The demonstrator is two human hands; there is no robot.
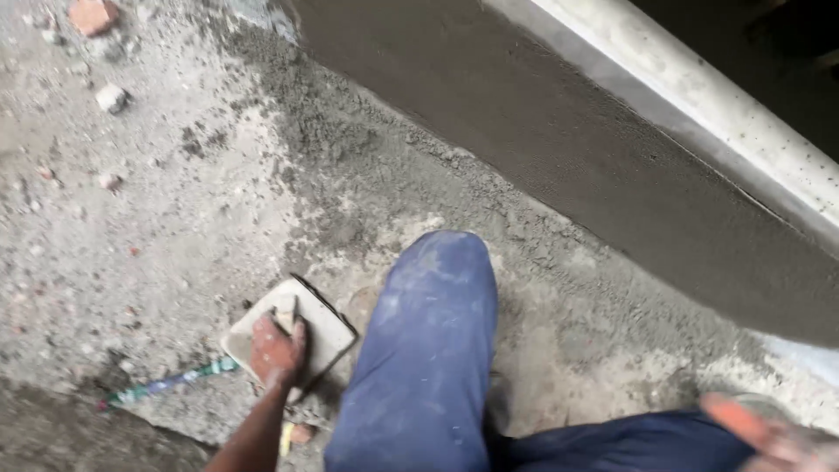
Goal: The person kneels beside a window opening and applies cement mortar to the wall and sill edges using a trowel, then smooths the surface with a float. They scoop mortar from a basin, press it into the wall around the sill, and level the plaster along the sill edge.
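My left hand [278, 348] is clamped on the handle of the pale square plastering float [297, 336] lying flat on the gritty concrete floor [149, 227] at seven o'clock. The dark grey wet-plastered wall band [577, 166] toward one o'clock looks largely coated, with loose mortar spilled below it. My right hand [769, 437] at five o'clock is blurred and cut off, so I cannot tell its grip.

No packages, labels, signs or screens show anywhere in this view; from twelve o'clock round to six there is only bare building material, without printed surface or display.
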